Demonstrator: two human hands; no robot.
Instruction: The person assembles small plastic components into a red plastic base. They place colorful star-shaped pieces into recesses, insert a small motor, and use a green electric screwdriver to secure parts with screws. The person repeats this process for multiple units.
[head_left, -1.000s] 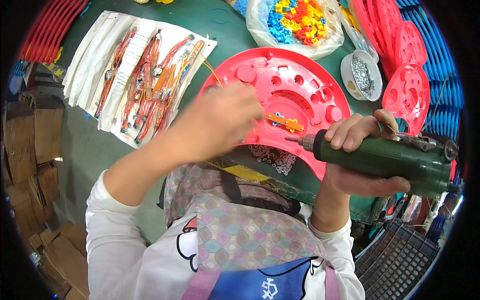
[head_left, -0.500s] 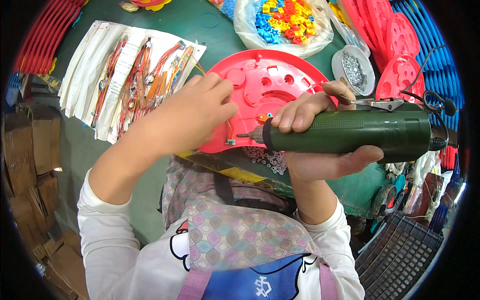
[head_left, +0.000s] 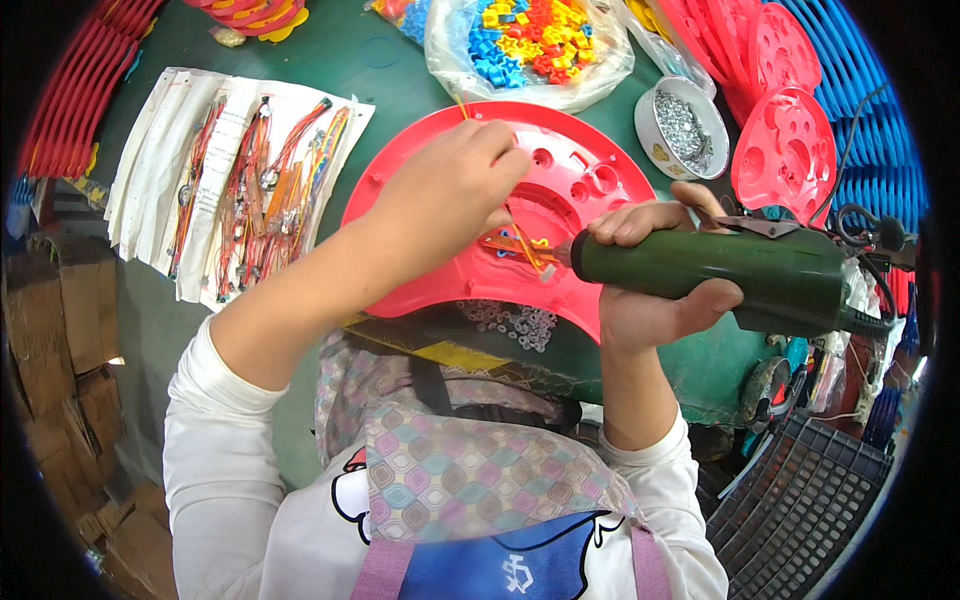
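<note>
My left hand (head_left: 450, 195) is closed over the middle of a curved pinkish-red plastic shell (head_left: 585, 145), pinching a bundle of thin yellow and orange wires (head_left: 524, 240). The wires stick out above and below the fingers, and a small white connector (head_left: 547, 272) hangs at their lower end. In my right hand (head_left: 640, 318) lies a dark green electric screwdriver (head_left: 710, 270), nearly level, its tip pointing left over the shell. A metal lever (head_left: 765, 225) runs along its top. The shell has round holes and moulded ridges; my left hand and forearm hide part of it.
Paper sheets (head_left: 150, 190) with several wired parts lie on the left. Beyond the shell are a bag of coloured plastic pieces (head_left: 450, 60) and a white bowl of screws (head_left: 650, 140). Small white rings (head_left: 520, 325) lie by the near table edge. Stacked red shells (head_left: 785, 150) stand right.
My left hand has moved right and now has yellow and orange wires in its fingers. The screwdriver tip has shifted right in view. The shell and table things appear shifted left.
</note>
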